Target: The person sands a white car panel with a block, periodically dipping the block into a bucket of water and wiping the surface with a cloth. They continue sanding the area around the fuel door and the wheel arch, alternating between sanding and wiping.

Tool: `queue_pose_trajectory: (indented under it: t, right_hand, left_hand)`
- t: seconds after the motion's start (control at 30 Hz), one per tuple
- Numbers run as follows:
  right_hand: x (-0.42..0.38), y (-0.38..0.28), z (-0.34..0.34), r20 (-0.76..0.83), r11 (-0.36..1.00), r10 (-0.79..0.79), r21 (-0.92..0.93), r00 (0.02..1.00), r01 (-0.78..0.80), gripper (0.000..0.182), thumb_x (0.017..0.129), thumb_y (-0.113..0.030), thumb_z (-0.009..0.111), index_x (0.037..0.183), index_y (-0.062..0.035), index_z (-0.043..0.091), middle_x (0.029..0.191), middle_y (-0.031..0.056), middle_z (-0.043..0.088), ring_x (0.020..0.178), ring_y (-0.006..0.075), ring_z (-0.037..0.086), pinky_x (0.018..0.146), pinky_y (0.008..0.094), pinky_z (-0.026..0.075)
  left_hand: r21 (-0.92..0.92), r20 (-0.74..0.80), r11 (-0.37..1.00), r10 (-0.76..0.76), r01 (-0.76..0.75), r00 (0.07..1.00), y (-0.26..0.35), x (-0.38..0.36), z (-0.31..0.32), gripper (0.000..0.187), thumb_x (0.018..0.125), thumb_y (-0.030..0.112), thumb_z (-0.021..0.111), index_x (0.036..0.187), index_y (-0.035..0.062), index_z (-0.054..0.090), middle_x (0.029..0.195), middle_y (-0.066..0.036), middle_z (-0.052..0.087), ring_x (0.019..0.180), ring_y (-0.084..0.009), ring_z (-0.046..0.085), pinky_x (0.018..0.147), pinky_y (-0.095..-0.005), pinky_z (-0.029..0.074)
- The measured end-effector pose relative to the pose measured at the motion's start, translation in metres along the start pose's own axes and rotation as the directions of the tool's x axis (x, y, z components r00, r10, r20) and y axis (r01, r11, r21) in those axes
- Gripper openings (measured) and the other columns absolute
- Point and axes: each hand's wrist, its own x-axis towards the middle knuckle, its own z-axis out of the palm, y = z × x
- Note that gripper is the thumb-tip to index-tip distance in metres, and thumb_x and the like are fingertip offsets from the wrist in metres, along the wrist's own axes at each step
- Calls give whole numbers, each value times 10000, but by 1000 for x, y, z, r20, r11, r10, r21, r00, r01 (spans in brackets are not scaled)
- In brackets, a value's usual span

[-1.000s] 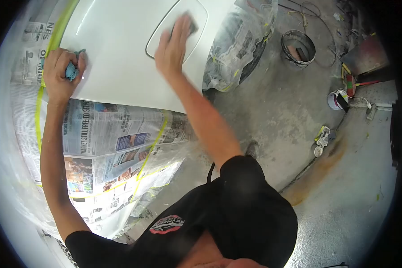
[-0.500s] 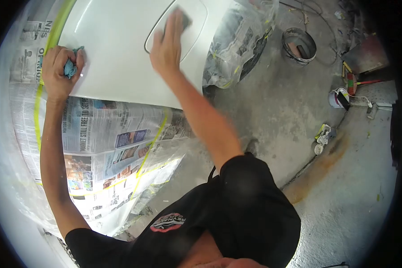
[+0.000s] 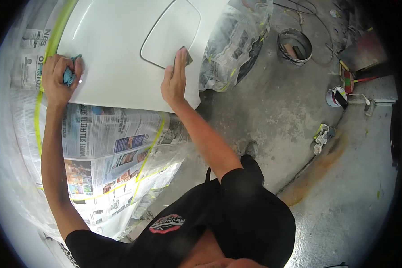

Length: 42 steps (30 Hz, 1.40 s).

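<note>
A glossy white car panel (image 3: 116, 58) fills the upper left, with the outline of a fuel flap (image 3: 174, 31) in it. My left hand (image 3: 60, 79) is closed round a crumpled blue cloth (image 3: 69, 77) and rests at the panel's left edge, by the yellow-green tape (image 3: 53, 40). Flat fingers of my right hand (image 3: 175, 82) press a small dark greenish pad (image 3: 188, 58) on the panel, at the lower right corner of the flap outline.
Taped newspaper (image 3: 105, 134) covers the area below the panel, and plastic-covered newspaper (image 3: 228, 49) wraps the wheel side. A black bucket (image 3: 305, 42) with blocks inside stands on the concrete floor. Farther right are a white tub (image 3: 332, 99), a brush (image 3: 349, 81) and cables.
My right hand has moved down the panel with the pad, from inside the flap outline to its lower corner. My left hand stays at the panel's left edge.
</note>
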Motion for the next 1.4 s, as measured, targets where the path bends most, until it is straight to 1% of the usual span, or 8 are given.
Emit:
queue_pose_trajectory:
  t: [0.2, 0.47, 0.57, 0.7, 0.83, 0.97, 1.17, 1.4]
  right_hand:
    - [113, 8, -21, 40, 987, 12, 161, 999, -18, 553, 1050, -162, 381, 1536, 65, 245, 1614, 293, 220, 1489, 461, 241, 1211, 559, 214]
    - [143, 4, -18, 32, 955, -285, 94, 958, 281, 574, 1020, -157, 458, 1505, 93, 278, 1563, 337, 288, 1444, 508, 297, 1193, 591, 234]
    - [123, 33, -48, 208, 960, -269, -16, 941, 278, 581, 1006, -148, 483, 1495, 100, 291, 1550, 344, 303, 1437, 520, 297, 1187, 590, 249]
    - [125, 22, -19, 55, 955, -288, -56, 956, 291, 610, 977, -128, 528, 1494, 95, 294, 1567, 317, 302, 1456, 475, 297, 1179, 593, 263]
    - [144, 5, -27, 174, 924, -379, 14, 909, 383, 637, 978, -148, 543, 1496, 108, 275, 1566, 334, 282, 1447, 505, 286, 1173, 601, 267]
    - [16, 23, -20, 270, 948, -297, -33, 916, 317, 725, 950, -140, 551, 1563, 48, 214, 1621, 307, 191, 1510, 480, 173, 1202, 610, 199]
    - [128, -8, -6, 62, 960, -279, -24, 958, 281, 677, 947, -108, 571, 1527, 66, 268, 1603, 294, 248, 1481, 488, 235, 1191, 577, 257]
    - [27, 6, -14, 202, 944, -307, -62, 930, 325, 780, 902, -113, 624, 1553, 58, 230, 1619, 310, 187, 1498, 485, 200, 1200, 608, 210]
  left_hand:
    - [-11, 16, 1000, 2, -2, 1000, 1, 2, -2, 274, 742, 22, 798, 728, 93, 534, 747, -51, 546, 691, -243, 540, 655, -369, 426]
    - [-25, -9, 1000, 9, -10, 1000, 3, 3, 0, 277, 750, 16, 792, 725, 95, 528, 750, -45, 546, 690, -235, 539, 651, -364, 422]
    - [-27, -2, 1000, 7, -7, 1000, 2, 3, -2, 280, 748, 12, 793, 725, 94, 526, 743, -43, 544, 686, -233, 538, 652, -360, 421]
    - [-22, -10, 1000, -1, 1, 1000, 5, 4, -2, 281, 744, 7, 793, 725, 92, 526, 732, -45, 537, 683, -234, 535, 653, -359, 421]
    - [-13, -5, 1000, 8, -8, 1000, 4, 3, -1, 289, 741, 6, 794, 718, 92, 519, 724, -46, 527, 681, -234, 534, 650, -360, 420]
    - [-15, 8, 1000, -7, 7, 1000, 6, 5, -4, 294, 743, 10, 793, 711, 92, 513, 721, -48, 526, 682, -237, 539, 645, -365, 422]
    - [6, -18, 1000, 22, -22, 1000, 0, 1, 0, 290, 740, 32, 799, 712, 95, 517, 729, -54, 532, 687, -246, 542, 647, -369, 426]
    - [-6, -13, 1000, -5, 5, 1000, 3, 2, -3, 281, 736, 37, 800, 718, 99, 526, 737, -53, 533, 692, -244, 543, 644, -363, 420]
